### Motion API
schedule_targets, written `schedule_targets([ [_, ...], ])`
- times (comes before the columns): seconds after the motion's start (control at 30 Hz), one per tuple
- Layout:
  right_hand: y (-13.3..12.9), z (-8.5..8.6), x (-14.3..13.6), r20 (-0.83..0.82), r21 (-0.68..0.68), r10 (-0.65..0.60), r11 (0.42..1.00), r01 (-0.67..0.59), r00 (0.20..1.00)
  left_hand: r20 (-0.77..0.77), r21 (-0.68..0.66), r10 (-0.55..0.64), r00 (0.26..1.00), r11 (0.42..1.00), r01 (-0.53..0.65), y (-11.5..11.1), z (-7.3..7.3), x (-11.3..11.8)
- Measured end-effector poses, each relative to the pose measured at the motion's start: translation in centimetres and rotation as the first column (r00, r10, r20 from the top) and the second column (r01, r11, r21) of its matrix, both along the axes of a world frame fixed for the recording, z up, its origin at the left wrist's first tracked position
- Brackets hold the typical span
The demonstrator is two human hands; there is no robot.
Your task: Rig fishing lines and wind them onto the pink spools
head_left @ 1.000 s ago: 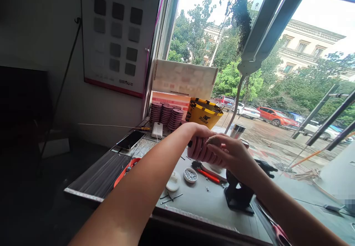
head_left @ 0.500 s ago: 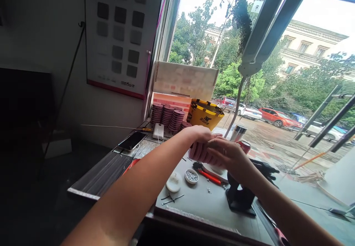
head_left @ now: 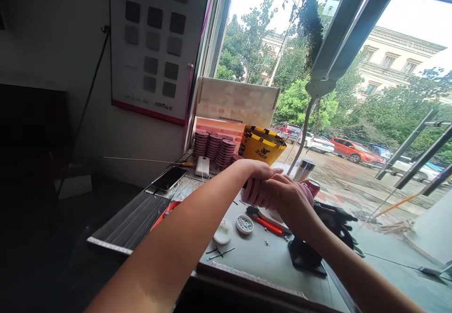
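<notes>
Both hands are close together over the middle of the worktable, around a row of pink round discs [head_left: 251,194] set side by side. My left hand [head_left: 260,169] reaches across from the left, bent at the wrist, its fingers curled down over the discs. My right hand [head_left: 282,191] is wrapped round them from the right, and more pink shows beyond its knuckles. Most fingertips are hidden. Below the hands lie a small white dish of grey beads [head_left: 244,224], a white round lid [head_left: 223,233] and a tool with red-orange handles [head_left: 269,225].
Stacks of similar discs [head_left: 226,153] stand at the back beside a yellow bucket [head_left: 263,148]. A phone [head_left: 169,178] and a white box [head_left: 202,166] lie to the left. A black clamp-like stand [head_left: 306,255] is at the right, below a lamp arm [head_left: 305,124].
My right hand has turned and shifted slightly over the pink discs, so pink now shows at its right side. My left hand stays almost in place. The view has shifted slightly.
</notes>
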State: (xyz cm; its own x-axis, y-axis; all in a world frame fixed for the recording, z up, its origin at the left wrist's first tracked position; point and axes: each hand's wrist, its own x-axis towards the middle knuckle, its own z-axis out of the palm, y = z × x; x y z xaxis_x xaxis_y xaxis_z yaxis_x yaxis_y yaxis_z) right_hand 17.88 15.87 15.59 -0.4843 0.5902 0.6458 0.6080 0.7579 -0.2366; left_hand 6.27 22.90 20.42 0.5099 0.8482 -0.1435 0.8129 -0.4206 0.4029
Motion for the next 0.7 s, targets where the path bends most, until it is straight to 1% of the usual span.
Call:
schedule_targets([
  [0.1,0.2,-0.2,0.0,0.007,0.006,0.013,1.0,-0.013,1.0,0.024,-0.03,0.004,1.0,1.0,-0.003,0.0,0.0,-0.1],
  [0.27,0.3,0.0,0.1,0.028,-0.025,0.025,0.999,-0.025,0.999,0.061,-0.091,0.004,0.998,0.996,0.002,-0.2,0.1,-0.3],
  [0.47,0.2,0.1,0.0,0.049,-0.023,-0.008,1.0,0.01,0.999,0.1,-0.138,0.01,0.995,0.99,0.004,-0.3,0.1,-0.3],
  [0.53,0.3,0.4,0.1,0.059,-0.038,0.02,0.999,-0.017,0.998,0.109,-0.152,0.014,0.994,0.988,0.003,0.1,0.1,-0.4],
  [0.63,0.5,1.0,0.4,0.076,-0.104,0.09,0.991,-0.081,0.993,0.115,-0.169,0.027,0.993,0.986,-0.007,0.6,0.3,-0.6],
  [0.7,0.6,1.5,0.5,0.106,-0.153,0.101,0.985,-0.085,0.989,0.118,-0.168,0.038,0.992,0.986,-0.018,0.7,0.5,-0.6],
])
